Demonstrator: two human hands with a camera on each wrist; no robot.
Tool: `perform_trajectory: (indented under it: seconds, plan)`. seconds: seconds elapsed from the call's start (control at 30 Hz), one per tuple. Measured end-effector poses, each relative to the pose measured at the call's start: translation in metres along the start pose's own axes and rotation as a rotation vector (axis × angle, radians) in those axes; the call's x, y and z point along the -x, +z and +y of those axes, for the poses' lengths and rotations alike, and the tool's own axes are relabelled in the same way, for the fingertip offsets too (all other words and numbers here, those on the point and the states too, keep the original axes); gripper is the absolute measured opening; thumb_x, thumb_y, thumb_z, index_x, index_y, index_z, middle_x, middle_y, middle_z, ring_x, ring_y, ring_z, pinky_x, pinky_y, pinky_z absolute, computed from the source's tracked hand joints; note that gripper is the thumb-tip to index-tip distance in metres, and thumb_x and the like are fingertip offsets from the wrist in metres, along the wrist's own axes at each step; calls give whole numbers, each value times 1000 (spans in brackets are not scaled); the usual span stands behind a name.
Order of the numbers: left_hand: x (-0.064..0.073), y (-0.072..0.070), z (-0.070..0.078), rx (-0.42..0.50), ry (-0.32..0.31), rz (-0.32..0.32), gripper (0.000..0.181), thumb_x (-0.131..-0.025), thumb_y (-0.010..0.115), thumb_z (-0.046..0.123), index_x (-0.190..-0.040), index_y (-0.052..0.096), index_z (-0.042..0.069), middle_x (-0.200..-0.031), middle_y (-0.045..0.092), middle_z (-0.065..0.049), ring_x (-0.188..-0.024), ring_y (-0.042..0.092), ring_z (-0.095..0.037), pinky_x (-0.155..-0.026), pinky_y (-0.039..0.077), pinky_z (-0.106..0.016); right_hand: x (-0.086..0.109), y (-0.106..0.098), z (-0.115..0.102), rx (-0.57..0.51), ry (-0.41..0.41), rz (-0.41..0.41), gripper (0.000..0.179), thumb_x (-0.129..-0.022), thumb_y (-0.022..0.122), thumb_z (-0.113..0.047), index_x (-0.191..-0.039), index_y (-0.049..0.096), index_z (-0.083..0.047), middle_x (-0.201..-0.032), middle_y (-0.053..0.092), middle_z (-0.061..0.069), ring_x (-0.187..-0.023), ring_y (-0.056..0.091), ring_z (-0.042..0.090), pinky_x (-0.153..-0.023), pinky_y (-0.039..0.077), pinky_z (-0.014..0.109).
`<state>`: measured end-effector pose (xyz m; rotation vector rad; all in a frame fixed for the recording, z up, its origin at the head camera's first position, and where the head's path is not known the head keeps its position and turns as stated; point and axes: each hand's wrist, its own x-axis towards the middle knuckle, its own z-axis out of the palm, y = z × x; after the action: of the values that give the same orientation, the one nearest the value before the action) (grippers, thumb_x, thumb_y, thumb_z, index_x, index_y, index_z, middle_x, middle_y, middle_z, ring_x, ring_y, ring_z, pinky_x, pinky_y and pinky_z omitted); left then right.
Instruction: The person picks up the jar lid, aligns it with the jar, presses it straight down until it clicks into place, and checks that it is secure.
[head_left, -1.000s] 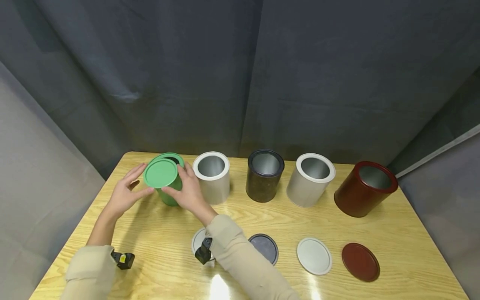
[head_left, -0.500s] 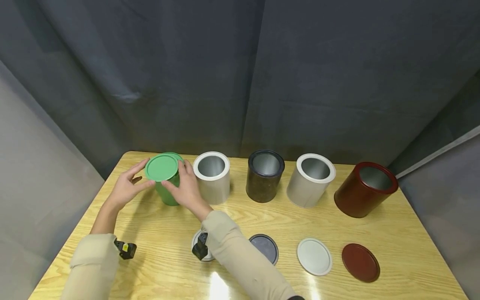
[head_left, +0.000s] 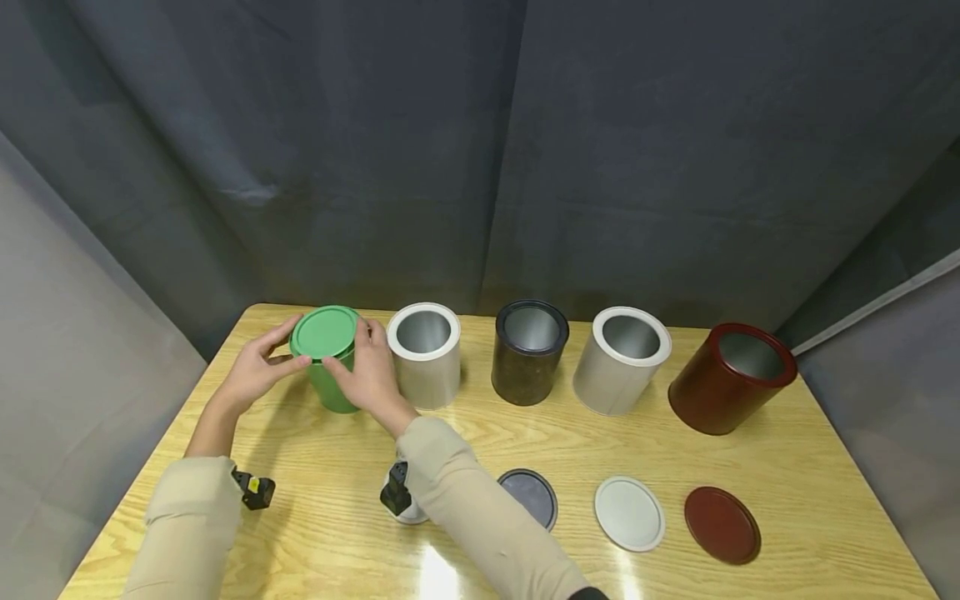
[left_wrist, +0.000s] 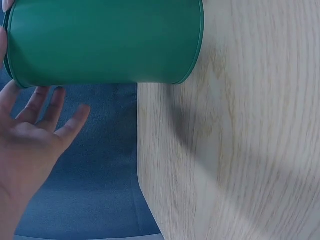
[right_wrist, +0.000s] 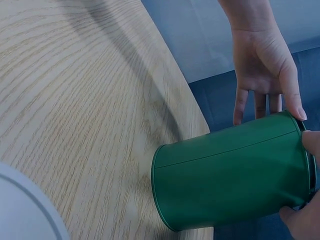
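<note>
A green lid (head_left: 324,332) sits over the mouth of the upright green can (head_left: 332,390) at the table's far left. My left hand (head_left: 252,367) pinches the lid's left edge between thumb and fingers. On the opposite side, the thumb and fingers of my right hand (head_left: 375,377) pinch the lid's right edge. The left wrist view shows the can's side (left_wrist: 105,42) above the spread fingers of the left hand (left_wrist: 32,135). In the right wrist view, a narrow dark gap shows between lid and can rim near the right thumb.
Right of the green can stand open cans: white (head_left: 426,379), black (head_left: 527,371), another white (head_left: 615,379) and dark red (head_left: 712,387). In front lie a dark grey lid (head_left: 531,497), a white lid (head_left: 628,513), a dark red lid (head_left: 722,524) and a pale lid (head_left: 412,512), partly hidden.
Both hands have moved the green lid slightly back and over the green can's mouth, covering the opening that showed earlier. The other cans and lids have stayed in place.
</note>
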<state>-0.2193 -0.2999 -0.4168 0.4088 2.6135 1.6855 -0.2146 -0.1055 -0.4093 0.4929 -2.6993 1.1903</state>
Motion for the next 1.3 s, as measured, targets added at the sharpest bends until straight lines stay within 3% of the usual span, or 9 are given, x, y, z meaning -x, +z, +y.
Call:
perform_trajectory:
  seconds: [0.27, 0.6, 0.83, 1.13, 1.3]
  plan:
    - [-1, 0, 0, 12, -18, -3, 66, -88, 60, 15, -143, 25, 2, -145, 22, -21, -125, 29, -37, -80, 41, -12, -1, 2, -4, 73, 47, -5, 71, -85, 60, -40, -138, 34, 1, -137, 34, 14, -125, 36, 24, -99, 33, 32]
    - [-2, 1, 6, -91, -12, -1, 70, -88, 60, 12, -143, 19, -1, -146, 18, -23, -125, 28, -40, -76, 37, -6, 1, 7, -7, 112, 82, 5, 71, -86, 56, -42, -139, 32, 0, -137, 34, 14, -124, 36, 25, -96, 35, 35]
    - [-3, 3, 8, -58, 7, 41, 68, -86, 61, 7, -142, 23, -1, -141, 28, -23, -120, 35, -39, -77, 39, -10, 1, 9, -6, 27, 98, -22, 72, -88, 55, -38, -143, 23, -3, -141, 28, 16, -128, 29, 27, -100, 32, 37]
    - [2, 8, 27, -96, -35, 48, 58, -87, 59, 8, -137, 31, -7, -139, 30, -25, -119, 36, -43, -76, 40, -17, 1, 13, -2, -102, 92, 49, 60, -89, 55, -31, -138, 34, -4, -136, 35, 16, -122, 38, 29, -96, 35, 41]
    - [-2, 5, 15, -102, -62, 64, 59, -87, 61, 11, -138, 34, -2, -139, 33, -21, -120, 37, -40, -80, 40, -25, 1, 15, -1, -75, 91, 75, 59, -88, 56, -32, -137, 36, -6, -133, 37, 16, -118, 41, 29, -94, 37, 41]
